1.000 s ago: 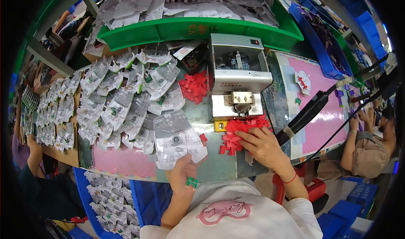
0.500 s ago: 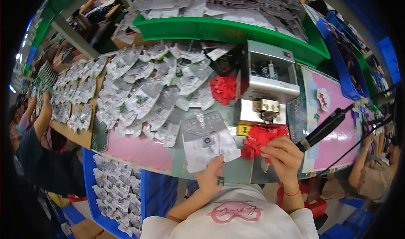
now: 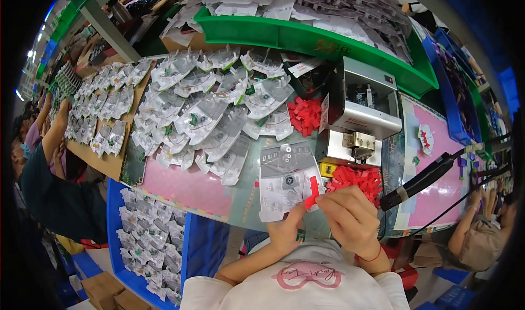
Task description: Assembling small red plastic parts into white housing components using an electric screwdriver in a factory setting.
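A clear plastic housing (image 3: 276, 192) lies tilted toward me at the bench's near edge, a dark round part and thin wires on it. My left hand (image 3: 285, 234) is closed on its lower edge. A small green circuit board (image 3: 301, 235) hangs beside that hand's fingers. Between the thumb and fingertips of my right hand (image 3: 353, 220) is a narrow red plastic piece (image 3: 313, 189), held over the right side of the housing. Just beyond the right hand lies a heap of similar red pieces (image 3: 358, 181).
Behind the red heap stands a silver bench machine (image 3: 363, 105). Many clear housings (image 3: 202, 118) are piled to the left, and a blue crate (image 3: 188, 244) of them stands below. A black handheld tool (image 3: 418, 181) is at right. A green tray (image 3: 262, 31) spans the back.
My right hand has moved left from the red heap, bringing one red piece over the housing. The left hand keeps holding the housing. The whole view has shifted slightly.
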Action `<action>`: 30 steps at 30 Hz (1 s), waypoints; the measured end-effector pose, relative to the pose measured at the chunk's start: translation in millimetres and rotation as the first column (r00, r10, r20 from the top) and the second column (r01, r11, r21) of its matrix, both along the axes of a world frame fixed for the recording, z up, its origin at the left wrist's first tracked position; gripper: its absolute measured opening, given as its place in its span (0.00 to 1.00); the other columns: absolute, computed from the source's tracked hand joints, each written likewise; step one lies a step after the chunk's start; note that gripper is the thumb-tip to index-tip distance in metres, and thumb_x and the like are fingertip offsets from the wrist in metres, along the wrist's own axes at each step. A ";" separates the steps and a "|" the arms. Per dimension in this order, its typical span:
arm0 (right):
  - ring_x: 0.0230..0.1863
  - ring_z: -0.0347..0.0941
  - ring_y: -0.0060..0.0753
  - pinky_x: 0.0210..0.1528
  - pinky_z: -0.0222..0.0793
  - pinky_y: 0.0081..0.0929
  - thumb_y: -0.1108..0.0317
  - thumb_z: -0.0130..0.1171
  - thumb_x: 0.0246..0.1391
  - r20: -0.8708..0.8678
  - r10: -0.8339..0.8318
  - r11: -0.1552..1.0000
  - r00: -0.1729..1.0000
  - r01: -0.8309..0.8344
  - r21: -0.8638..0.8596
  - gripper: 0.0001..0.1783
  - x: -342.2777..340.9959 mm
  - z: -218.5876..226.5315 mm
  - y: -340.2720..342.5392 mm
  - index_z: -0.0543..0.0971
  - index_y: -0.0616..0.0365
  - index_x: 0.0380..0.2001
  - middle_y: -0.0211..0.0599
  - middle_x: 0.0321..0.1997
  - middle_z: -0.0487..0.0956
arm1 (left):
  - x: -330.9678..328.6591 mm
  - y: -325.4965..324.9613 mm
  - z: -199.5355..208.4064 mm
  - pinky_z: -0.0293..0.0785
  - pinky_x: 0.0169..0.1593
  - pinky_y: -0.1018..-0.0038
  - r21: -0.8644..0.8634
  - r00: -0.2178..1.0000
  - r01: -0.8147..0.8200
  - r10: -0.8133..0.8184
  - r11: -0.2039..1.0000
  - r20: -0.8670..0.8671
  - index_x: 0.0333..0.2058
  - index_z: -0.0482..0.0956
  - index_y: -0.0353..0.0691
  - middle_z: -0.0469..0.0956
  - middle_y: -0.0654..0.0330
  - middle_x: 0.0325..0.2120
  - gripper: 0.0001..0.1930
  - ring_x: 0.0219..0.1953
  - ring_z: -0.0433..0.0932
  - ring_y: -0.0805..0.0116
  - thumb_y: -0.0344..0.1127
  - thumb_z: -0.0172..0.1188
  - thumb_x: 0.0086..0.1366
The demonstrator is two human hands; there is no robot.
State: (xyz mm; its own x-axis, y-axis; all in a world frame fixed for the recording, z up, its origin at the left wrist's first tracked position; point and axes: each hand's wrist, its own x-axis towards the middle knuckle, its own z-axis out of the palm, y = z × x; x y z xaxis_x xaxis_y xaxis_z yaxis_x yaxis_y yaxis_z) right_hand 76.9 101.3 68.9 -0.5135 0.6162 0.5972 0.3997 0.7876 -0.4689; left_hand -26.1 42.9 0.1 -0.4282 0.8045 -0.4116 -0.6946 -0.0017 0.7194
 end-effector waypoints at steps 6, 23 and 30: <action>0.24 0.67 0.34 0.22 0.63 0.24 0.81 0.59 0.24 0.123 0.006 0.998 0.992 -0.014 0.061 0.17 -4.6 -2.3 2.3 0.77 0.64 0.27 0.36 0.26 0.71 | 0.9 -1.5 2.6 0.55 0.17 0.83 0.034 0.999 0.012 -0.011 0.999 -0.046 0.26 0.73 0.37 0.71 0.69 0.17 0.04 0.15 0.64 0.83 0.26 0.58 0.51; 0.24 0.66 0.31 0.21 0.62 0.24 0.75 0.53 0.23 0.191 0.034 0.990 0.981 -0.059 0.128 0.17 -4.2 -9.4 5.3 0.76 0.66 0.26 0.34 0.25 0.70 | -5.3 -7.4 3.9 0.69 0.30 0.82 0.092 0.968 0.155 -0.133 0.984 -0.212 0.35 0.71 0.31 0.74 0.62 0.28 0.11 0.27 0.72 0.77 0.20 0.53 0.51; 0.24 0.64 0.30 0.20 0.59 0.22 0.74 0.53 0.24 0.219 0.063 0.996 0.974 -0.077 0.055 0.18 -4.0 -8.8 6.2 0.75 0.65 0.27 0.32 0.25 0.69 | -8.0 -10.5 -5.8 0.69 0.32 0.82 0.060 0.959 0.179 -0.160 0.982 -0.233 0.38 0.69 0.32 0.73 0.62 0.31 0.14 0.30 0.71 0.77 0.18 0.52 0.50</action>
